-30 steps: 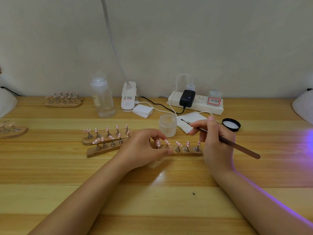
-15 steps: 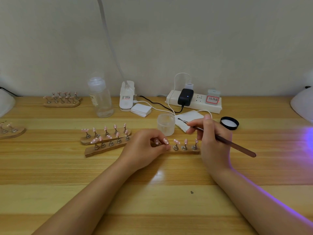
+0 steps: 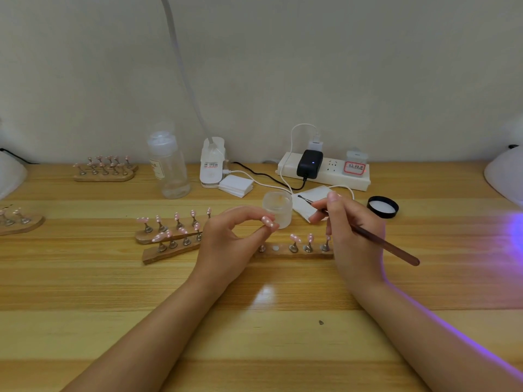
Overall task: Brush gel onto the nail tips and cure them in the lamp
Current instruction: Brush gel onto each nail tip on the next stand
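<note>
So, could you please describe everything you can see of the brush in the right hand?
The brush is slim, with a dark brown handle that looks wooden, a thin metal neck and a small dark tip. The right hand pinches it like a pen, tip pointing left above the white wipe, close to the frosted jar, handle end slanting down to the right.

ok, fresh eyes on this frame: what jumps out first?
The two hands at centre: the left hand pinches a pink dotted nail tip lifted off the wooden holder, and the right hand holds a thin brush beside the frosted gel jar. Purple light spills across the desk's right edge.
</note>
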A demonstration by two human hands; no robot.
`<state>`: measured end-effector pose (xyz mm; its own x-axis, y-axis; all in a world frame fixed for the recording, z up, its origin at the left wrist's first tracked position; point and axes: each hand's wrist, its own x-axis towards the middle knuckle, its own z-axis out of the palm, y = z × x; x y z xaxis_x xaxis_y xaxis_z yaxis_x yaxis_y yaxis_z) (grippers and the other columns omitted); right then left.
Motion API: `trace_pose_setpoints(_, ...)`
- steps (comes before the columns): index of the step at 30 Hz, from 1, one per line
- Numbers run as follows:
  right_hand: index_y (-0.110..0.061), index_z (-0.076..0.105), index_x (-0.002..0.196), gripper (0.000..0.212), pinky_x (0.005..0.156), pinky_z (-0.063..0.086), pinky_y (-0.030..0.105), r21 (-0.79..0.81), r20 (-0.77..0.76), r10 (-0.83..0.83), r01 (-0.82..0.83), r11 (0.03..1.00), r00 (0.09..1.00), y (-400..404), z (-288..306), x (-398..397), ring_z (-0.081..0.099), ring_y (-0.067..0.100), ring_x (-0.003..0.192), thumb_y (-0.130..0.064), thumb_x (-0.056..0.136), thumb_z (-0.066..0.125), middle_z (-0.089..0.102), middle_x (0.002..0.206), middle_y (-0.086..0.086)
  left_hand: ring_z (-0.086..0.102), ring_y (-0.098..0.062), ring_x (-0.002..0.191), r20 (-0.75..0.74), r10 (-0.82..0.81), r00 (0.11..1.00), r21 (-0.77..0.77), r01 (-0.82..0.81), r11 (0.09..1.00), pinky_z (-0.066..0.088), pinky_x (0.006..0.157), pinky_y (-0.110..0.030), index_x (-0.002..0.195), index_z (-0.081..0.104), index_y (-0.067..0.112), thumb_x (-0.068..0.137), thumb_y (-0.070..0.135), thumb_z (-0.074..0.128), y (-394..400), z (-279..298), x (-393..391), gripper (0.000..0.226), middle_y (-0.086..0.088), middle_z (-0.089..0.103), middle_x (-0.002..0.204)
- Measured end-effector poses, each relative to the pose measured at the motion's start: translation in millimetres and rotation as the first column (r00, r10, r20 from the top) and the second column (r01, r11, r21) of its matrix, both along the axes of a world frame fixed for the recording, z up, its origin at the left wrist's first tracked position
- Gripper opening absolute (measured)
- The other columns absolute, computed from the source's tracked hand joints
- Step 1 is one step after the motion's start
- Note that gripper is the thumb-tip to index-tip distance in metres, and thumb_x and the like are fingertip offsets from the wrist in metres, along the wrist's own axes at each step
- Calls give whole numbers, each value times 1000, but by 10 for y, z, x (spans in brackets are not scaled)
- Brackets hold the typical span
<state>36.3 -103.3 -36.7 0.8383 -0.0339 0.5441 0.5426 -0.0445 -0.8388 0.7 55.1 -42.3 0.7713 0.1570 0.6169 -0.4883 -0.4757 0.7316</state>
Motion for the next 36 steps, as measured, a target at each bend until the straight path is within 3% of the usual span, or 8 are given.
trace_pose_setpoints(6,-21,55,75,17,52,43,15,3,-26,-18,18,1000,1000,19,102,37,52,1,51,-26,91,54,69,67,-10,63,6,82,34,10,999,-66,-8,998,45,77,-9,81,67,30,67,20,69,3,2,11,17,22,65,79)
trace_pose_setpoints(9,-17,48,70,27,53,44,16,-17,-40,-12,12,1000,999,29,200,109,56,8,51,-37,84,58,69,63,-9,66,-4,84,-12,-25,1000,-112,23,993,54,79,-30,83,68,30,69,20,67,14,-10,20,17,17,68,84)
trace_pose_setpoints(12,-14,50,65,32,53,40,6,-128,-27,-21,17,992,999,63,316,256,56,-3,51,-37,82,64,64,56,-1,66,-15,87,-45,-45,998,-133,38,990,55,75,-43,87,69,28,70,21,66,10,-7,14,18,7,69,89)
trace_pose_setpoints(18,-22,49,51,39,58,44,27,-484,-76,-85,38,874,993,272,537,618,56,7,58,-40,80,68,56,52,-9,64,-9,67,-41,-89,995,-187,80,979,55,60,-22,84,69,23,71,13,67,4,9,42,17,1,68,87)
trace_pose_setpoints(23,-15,56,59,37,54,39,25,-690,1,-105,76,720,995,455,476,689,59,17,67,-43,83,61,62,66,2,62,-6,66,-41,-112,993,-191,102,976,52,58,-18,84,68,24,71,17,65,9,17,42,16,1,68,86)
trace_pose_setpoints(28,-15,53,61,28,49,32,22,-776,59,-97,107,622,994,513,394,720,54,20,67,-31,84,56,51,59,-4,64,-8,71,-47,-106,993,-173,97,980,54,61,-22,86,68,25,71,21,65,20,14,43,17,2,68,86)
trace_pose_setpoints(32,-15,57,58,27,52,39,24,-721,19,-97,81,689,995,487,396,734,57,19,66,-26,83,55,57,60,0,64,-17,83,-56,-57,997,-133,49,990,52,74,-48,83,68,29,70,26,65,27,2,34,14,7,69,86)
trace_pose_setpoints(36,-18,51,49,31,62,51,32,-500,-90,-126,64,864,988,375,506,769,64,17,61,-17,80,55,55,47,-6,64,-12,85,-67,-43,997,-134,34,990,52,79,-46,81,68,31,68,26,66,18,9,34,14,10,68,86)
